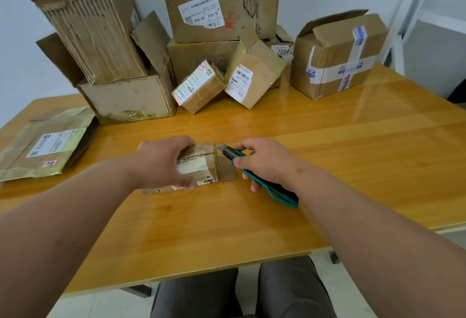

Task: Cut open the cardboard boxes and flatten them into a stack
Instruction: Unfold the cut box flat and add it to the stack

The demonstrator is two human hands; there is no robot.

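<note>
A small box (pixel 199 164) near the tabletop's (pixel 327 156) middle is gripped by the left hand (pixel 164 161). A knife (pixel 242 164) is gripped by the right hand (pixel 264 161), blade at the box's right edge. If the blade slips, left fingers could be cut.

This looks like a plain back room or small office used for handling parcels. A glossy, yellow wooden desk (pixel 327 146) stands against a bare pale wall (pixel 25 53), and used shipping boxes (pixel 219 5) with courier labels and torn tape are piled along its far edge. A flattened carton (pixel 48 143) lies at the left end. A white metal shelving frame (pixel 413 2) rises at the right, and the floor (pixel 106 305) is light tile.
</note>
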